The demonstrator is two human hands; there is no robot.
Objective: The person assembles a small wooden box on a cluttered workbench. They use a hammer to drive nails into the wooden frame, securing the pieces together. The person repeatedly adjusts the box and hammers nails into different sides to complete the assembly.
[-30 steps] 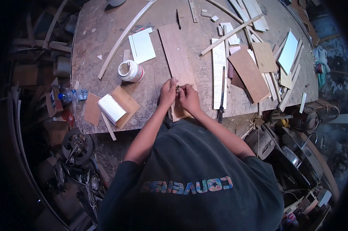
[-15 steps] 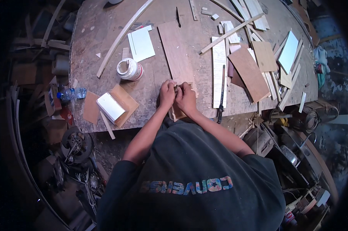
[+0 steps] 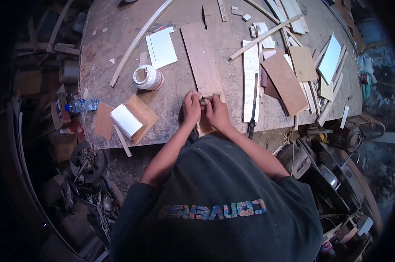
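Note:
A small shallow wooden box (image 3: 205,128) with thin raised sides lies at the table's near edge, close against my shirt. My left hand (image 3: 191,108) is closed over the box's left side, fingers bent at its far corner. Over the box's inside, my right hand (image 3: 218,114) is pinched, its fingertips meeting those of the left. Something small and dark shows between the fingertips, too little of it to name. Both hands cover much of the box. Directly beyond it a long reddish-brown board (image 3: 200,56) lies flat.
An open white jar (image 3: 150,79) stands left of the board, near a white panel (image 3: 161,48). A plastic bottle (image 3: 84,105) lies at the left edge. To the right are a long dark-handled tool (image 3: 254,100), a brown panel (image 3: 285,85) and several wood strips.
My right hand has shifted slightly right and its fingers have drawn a little away from the left hand. The small dark thing between the fingertips shows more. My left hand stays at the box.

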